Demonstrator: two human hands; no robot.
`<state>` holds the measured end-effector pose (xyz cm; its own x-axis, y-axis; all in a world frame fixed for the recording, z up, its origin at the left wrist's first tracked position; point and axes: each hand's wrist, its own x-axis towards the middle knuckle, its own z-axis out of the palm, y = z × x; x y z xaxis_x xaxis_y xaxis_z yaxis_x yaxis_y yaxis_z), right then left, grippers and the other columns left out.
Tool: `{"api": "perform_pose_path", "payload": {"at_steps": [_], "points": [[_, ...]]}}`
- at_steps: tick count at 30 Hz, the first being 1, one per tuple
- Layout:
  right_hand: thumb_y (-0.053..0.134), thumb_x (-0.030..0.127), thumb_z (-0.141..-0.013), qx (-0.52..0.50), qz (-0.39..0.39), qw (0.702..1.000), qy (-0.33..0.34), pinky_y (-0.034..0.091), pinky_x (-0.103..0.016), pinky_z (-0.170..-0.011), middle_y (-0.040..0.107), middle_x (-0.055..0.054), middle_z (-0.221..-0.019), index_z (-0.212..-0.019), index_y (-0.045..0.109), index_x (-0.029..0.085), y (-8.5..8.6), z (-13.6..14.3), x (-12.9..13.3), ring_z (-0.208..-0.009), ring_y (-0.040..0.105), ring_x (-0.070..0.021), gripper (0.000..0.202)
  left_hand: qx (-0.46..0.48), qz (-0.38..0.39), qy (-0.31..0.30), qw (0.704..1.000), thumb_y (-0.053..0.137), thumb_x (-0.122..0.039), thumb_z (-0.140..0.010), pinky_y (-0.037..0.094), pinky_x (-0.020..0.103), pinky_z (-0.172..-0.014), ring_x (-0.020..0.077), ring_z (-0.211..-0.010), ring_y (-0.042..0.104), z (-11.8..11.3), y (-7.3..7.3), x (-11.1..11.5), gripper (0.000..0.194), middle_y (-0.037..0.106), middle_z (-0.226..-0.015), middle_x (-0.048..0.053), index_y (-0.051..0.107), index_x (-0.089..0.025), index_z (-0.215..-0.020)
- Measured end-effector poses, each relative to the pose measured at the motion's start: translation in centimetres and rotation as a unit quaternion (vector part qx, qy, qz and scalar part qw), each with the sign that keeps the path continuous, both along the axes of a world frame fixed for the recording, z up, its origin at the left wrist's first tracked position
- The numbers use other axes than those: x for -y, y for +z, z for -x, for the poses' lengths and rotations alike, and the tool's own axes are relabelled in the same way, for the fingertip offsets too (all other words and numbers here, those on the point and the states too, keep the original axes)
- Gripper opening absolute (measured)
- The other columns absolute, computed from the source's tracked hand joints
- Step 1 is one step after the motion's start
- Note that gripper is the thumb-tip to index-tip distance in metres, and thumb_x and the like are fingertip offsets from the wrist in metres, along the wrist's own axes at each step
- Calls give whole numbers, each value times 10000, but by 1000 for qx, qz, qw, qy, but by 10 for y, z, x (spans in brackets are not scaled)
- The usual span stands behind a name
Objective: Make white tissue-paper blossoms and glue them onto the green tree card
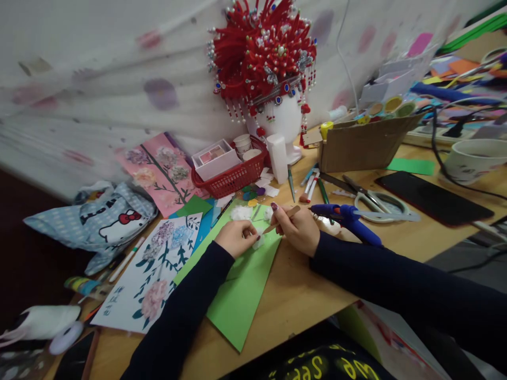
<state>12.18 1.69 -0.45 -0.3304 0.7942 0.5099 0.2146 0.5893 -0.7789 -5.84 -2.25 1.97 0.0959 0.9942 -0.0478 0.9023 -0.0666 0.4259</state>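
A light green sheet (247,301) lies on the table under both hands. My left hand (236,237) rests over it, thumb and fingers pinched at a small white petal-like piece (259,241). My right hand (297,228) grips a thin brown pointed tool (271,228), its tip close to that white piece and to my left fingertips. Whether the tip touches the piece I cannot tell. Just beyond my hands, a white ruffled flower (241,212) sits on the green sheet. To the right of my right hand lies a blue glue gun (350,217).
Scissors (380,203) and a black phone (433,195) lie to the right, near a cardboard box (364,145). Behind stand a red basket (233,179) and a mannequin head (279,119) with a red headdress (273,53). A flower picture (130,295) lies left.
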Motion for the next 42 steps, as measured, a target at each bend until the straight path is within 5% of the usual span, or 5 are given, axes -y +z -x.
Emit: {"api": "perform_pose_path", "payload": {"at_steps": [10,14,19,29,42], "points": [[294,393,-968,50,-83,993,65,363,-194,-486,545,21,-483,-618,535,184,-4,3,6,-430,475,-76,473,17,-22,-18,999,505,-321,-807,419,251,-616,141,-606,546,9,7,10,247,583,-623,-6,653,-167,-931],[306,375,-968,62,-91,992,65,363,-191,-497,562,16,-505,-630,532,185,-7,4,5,-456,499,-80,448,-64,-68,4,996,473,-312,-829,474,334,-806,207,-854,610,32,6,34,316,645,-908,94,612,-133,-1049],[319,365,-967,84,-109,988,70,359,-198,-506,546,13,-508,-643,551,184,-11,4,5,-468,502,-88,438,-185,17,13,983,433,-380,-861,241,482,-1104,312,-1365,271,46,-20,56,585,341,-1460,177,381,-84,-1363],[247,439,-971,142,-173,971,87,345,-222,-494,490,-2,-527,-616,467,197,-13,7,13,-480,459,-107,483,-205,66,17,977,274,-400,-922,134,527,-1117,270,-1412,127,43,-28,62,592,139,-1525,113,211,-153,-1457],[316,490,-946,-29,13,999,37,400,-216,-429,532,9,-465,-644,575,175,-13,-1,9,-403,494,-98,508,-193,54,35,979,319,-410,-918,138,500,-1130,262,-1411,148,41,-35,62,600,185,-1525,103,236,-141,-1447]]}}
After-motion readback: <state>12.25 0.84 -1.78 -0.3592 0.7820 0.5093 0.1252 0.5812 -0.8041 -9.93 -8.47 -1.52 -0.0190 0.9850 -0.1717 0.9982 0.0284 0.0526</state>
